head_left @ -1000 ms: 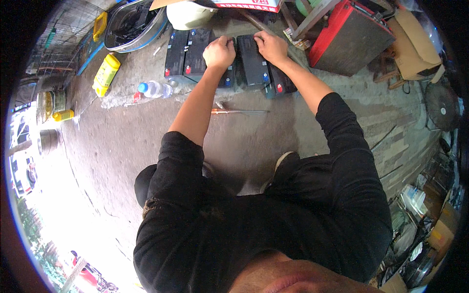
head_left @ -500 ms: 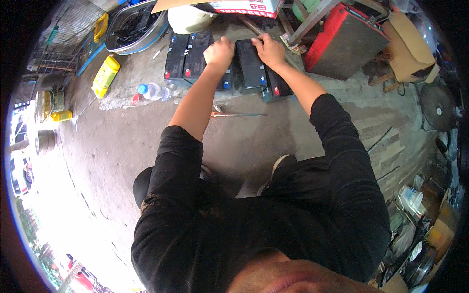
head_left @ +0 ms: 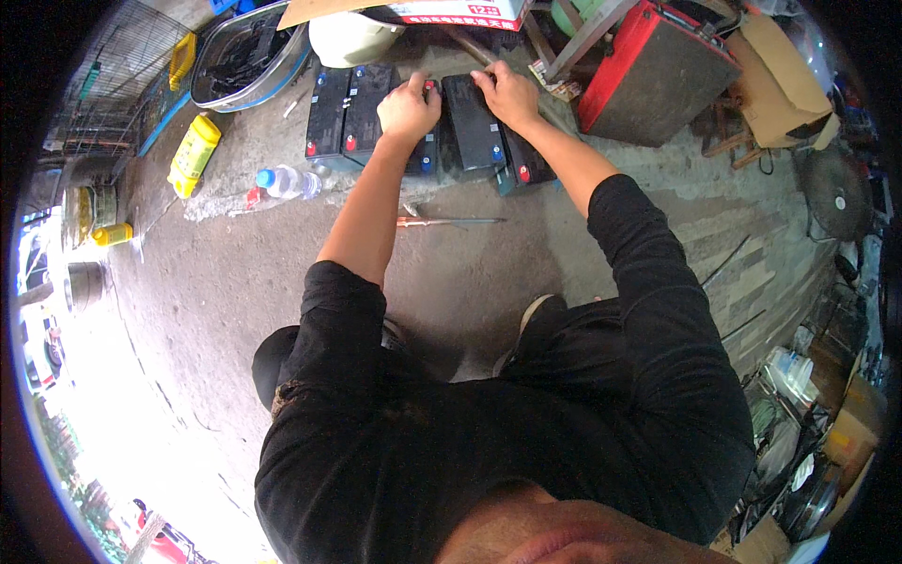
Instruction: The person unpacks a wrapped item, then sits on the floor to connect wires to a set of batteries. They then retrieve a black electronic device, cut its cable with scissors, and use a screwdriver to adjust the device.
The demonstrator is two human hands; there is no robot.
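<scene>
Several black batteries with red and blue terminals stand side by side on the concrete floor. My left hand [head_left: 410, 113] is closed over the top of the middle battery [head_left: 427, 150], its fingertips hidden; a red terminal shows beside it. To the right, my right hand [head_left: 510, 96] is gripping the far right edge of a tilted battery [head_left: 473, 130], thumb on top. Partly under my right forearm lies another battery [head_left: 526, 167]. Two more, a left battery [head_left: 326, 115] and its neighbour battery [head_left: 366, 105], stand left of my left hand.
A screwdriver [head_left: 451, 222] lies nearer me. Leftward are a water bottle [head_left: 289, 181], a yellow jug [head_left: 194, 155] and a metal tub [head_left: 252, 61]. Behind the batteries stand a white bowl-like container [head_left: 355, 39] and a carton [head_left: 451, 13]; a red-and-black case [head_left: 648, 80] leans at right.
The whole view has shifted slightly left. My left hand has slid a little left and nearer along the battery, uncovering a red terminal. My right hand keeps about the same place.
</scene>
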